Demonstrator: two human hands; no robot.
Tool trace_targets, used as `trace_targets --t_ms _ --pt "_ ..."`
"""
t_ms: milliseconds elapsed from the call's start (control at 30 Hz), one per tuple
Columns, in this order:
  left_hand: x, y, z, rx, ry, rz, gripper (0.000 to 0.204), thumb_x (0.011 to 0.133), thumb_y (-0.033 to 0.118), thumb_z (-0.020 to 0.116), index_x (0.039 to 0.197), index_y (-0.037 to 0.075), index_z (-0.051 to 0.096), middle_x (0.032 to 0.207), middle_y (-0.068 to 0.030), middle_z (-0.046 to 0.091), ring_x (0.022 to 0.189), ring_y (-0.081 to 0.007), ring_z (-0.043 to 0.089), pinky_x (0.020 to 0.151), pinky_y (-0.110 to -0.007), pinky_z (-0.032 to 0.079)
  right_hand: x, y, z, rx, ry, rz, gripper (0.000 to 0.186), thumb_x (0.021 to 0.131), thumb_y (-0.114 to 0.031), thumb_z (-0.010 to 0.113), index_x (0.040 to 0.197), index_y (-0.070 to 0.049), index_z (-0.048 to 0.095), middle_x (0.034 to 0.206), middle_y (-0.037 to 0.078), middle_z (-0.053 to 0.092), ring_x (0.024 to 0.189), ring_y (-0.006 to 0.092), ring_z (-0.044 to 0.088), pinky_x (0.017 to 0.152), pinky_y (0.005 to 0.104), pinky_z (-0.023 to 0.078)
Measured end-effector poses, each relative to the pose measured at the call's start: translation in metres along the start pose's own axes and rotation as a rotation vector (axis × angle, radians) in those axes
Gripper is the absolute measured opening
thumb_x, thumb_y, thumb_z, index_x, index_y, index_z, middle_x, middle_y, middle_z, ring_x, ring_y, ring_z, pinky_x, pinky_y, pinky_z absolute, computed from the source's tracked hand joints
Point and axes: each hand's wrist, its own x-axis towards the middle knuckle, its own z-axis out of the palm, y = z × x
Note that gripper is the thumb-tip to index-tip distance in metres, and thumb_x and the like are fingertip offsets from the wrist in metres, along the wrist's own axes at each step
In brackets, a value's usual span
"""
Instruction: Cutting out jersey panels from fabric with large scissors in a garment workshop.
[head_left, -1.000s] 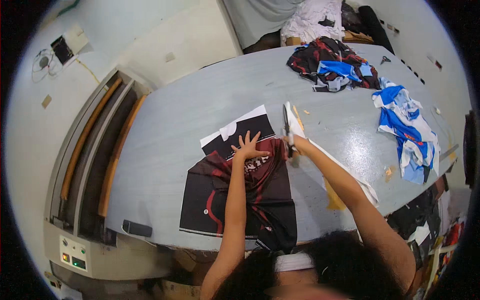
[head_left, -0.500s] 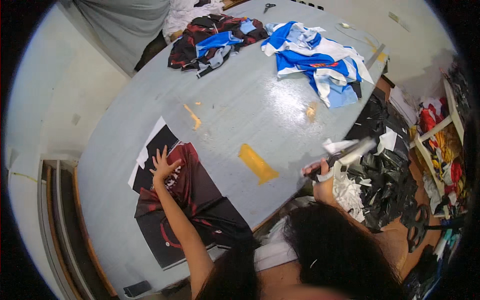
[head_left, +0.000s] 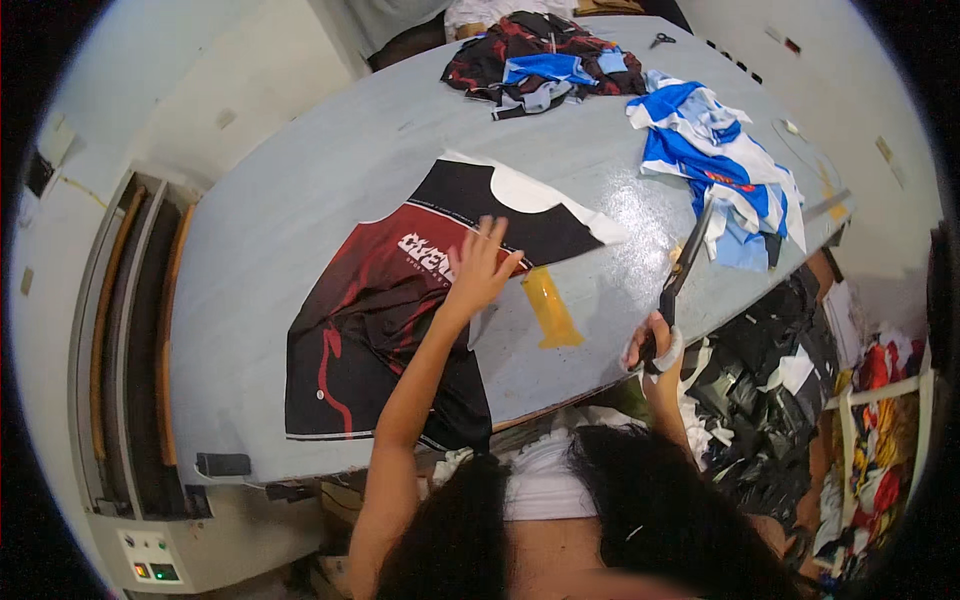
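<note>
A dark red and black jersey panel (head_left: 385,330) with white lettering and white margins along its neck and shoulder lies on the table, its lower part creased. My left hand (head_left: 482,268) rests on its upper part, fingers stretched and slightly blurred. In my right hand (head_left: 652,345) is a pair of large dark scissors (head_left: 684,265), held near the table's right edge with the blades pointing away from me. Something white is wrapped around that hand by the thumb. The scissors stand apart from the panel.
Blue and white fabric pieces (head_left: 725,150) lie heaped at the far right, beside a dark red and black heap (head_left: 540,65). Yellow tape (head_left: 550,310) sticks to the grey table (head_left: 250,250). Below the right edge are black plastic bags (head_left: 775,400). A machine (head_left: 150,560) stands left.
The panel now lies spread out more, its upper end farther right with the neckline showing. My left hand has moved right along it. My right hand has brought the scissors from over the bags to the table.
</note>
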Motion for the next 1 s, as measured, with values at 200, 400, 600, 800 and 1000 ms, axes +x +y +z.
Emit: trace_targets --t_ms 200,400,600,800,1000 --pt "-0.119 -0.076 -0.052 0.483 0.112 -0.221 0.062 0.086 0.045 0.045 0.137 0.015 0.028 0.143 -0.0194 0.019 0.129 -0.0357 0.023 0.099 -0.058 0.018 0.027 -0.002 -0.018 -0.385 0.116 -0.051 0.031 0.083 -0.025 0.060 0.068 0.000 0.048 0.048 0.004 0.044 0.032 0.0145 0.044 0.031 0.0261 0.033" --pt "-0.195 -0.178 -0.156 0.637 0.200 -0.417 0.057 0.088 0.041 0.043 0.138 0.016 0.027 0.144 -0.0164 0.017 0.131 -0.0341 0.021 0.102 -0.050 0.017 0.054 0.014 -0.029 -0.280 0.118 -0.095 0.036 0.084 -0.028 0.059 0.062 -0.004 0.044 0.046 0.004 0.043 0.032 0.0142 0.044 0.032 0.0262 0.034" --pt "-0.191 -0.115 -0.121 0.577 -0.148 -0.489 0.081 0.077 0.063 0.047 0.140 0.021 0.020 0.146 -0.0157 0.011 0.133 -0.0336 0.015 0.099 -0.060 0.011 0.058 0.022 -0.035 -0.240 0.137 -0.093 0.036 0.085 -0.028 0.058 0.063 -0.004 0.043 0.047 0.005 0.043 0.033 0.0142 0.045 0.031 0.0268 0.034" --pt "-0.120 -0.019 -0.135 0.339 -0.761 -0.853 0.097 0.065 0.076 0.048 0.139 0.019 0.023 0.142 -0.0199 0.021 0.127 -0.0383 0.029 0.088 -0.065 0.031 0.063 0.020 -0.032 -0.192 0.158 -0.033 0.033 0.085 -0.026 0.058 0.065 -0.004 0.044 0.049 0.005 0.045 0.033 0.0146 0.045 0.031 0.0275 0.034" --pt "-0.012 -0.077 -0.065 0.284 -0.397 -0.781 0.103 0.057 0.083 0.046 0.140 0.034 0.011 0.148 -0.0106 -0.003 0.130 -0.0474 0.001 0.088 -0.075 0.011 0.070 0.027 -0.038 -0.195 0.111 -0.020 0.030 0.085 -0.023 0.058 0.066 -0.004 0.044 0.049 0.004 0.044 0.032 0.0150 0.045 0.030 0.0285 0.034"
